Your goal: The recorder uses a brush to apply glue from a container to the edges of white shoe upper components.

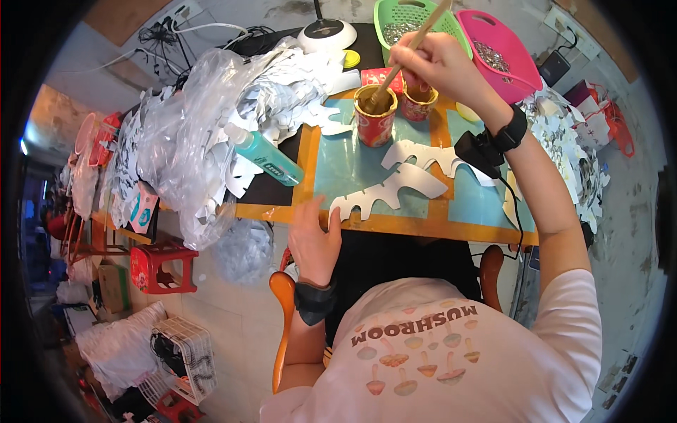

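Observation:
My right hand [441, 63] is closed round the long wooden handle of a brush [384, 88]. The brush slants down into a red paper cup [375, 130] of brownish-yellow paste, which hides its tip. Just behind stands a second red cup [417, 109] with similar paste round its rim. At the table's front edge, my left hand [314, 240] has its fingers stretched out and holds nothing. Its thumb lies against or very near the left end of a white notched cut-out piece [388, 194]. Another white cut-out [423, 155] lies behind that one, partly under my right wrist's strap device.
Clear plastic bags [190, 134] and a heap of white cut-outs [289, 84] crowd the table's left, beside a teal bottle [268, 158] lying tilted. Green [384, 21] and pink baskets [522, 60] of small metal parts stand at the back. More white pieces [564, 148] are piled right.

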A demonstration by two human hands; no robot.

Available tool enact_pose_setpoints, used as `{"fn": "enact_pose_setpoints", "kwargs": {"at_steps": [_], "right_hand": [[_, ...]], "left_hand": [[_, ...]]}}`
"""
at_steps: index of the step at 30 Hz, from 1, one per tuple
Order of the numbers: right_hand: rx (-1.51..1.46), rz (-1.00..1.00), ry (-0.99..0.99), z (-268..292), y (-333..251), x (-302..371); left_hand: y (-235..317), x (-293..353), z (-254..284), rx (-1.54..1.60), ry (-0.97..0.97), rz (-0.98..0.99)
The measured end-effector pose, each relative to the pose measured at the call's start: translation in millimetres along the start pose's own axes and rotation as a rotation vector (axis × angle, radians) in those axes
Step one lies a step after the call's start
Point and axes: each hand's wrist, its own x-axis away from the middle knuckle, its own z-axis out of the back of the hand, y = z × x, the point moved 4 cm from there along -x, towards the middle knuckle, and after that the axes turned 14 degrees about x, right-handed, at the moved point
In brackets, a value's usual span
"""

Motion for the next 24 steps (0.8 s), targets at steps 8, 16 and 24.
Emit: {"fn": "enact_pose_setpoints", "kwargs": {"at_steps": [8, 16, 24], "right_hand": [[0.096, 0.036, -0.130, -24, -2, -15], [-0.314, -0.101, 0.112, 35, 18, 8], [-0.540, -0.454, 0.363, 65, 81, 85]], "left_hand": [[24, -23, -1, 0.094, 0.011, -0.129], [3, -2, -7, 0.076, -0.020, -0.056], [-7, 7, -6, 0.064, -0.037, 0.019]]}}
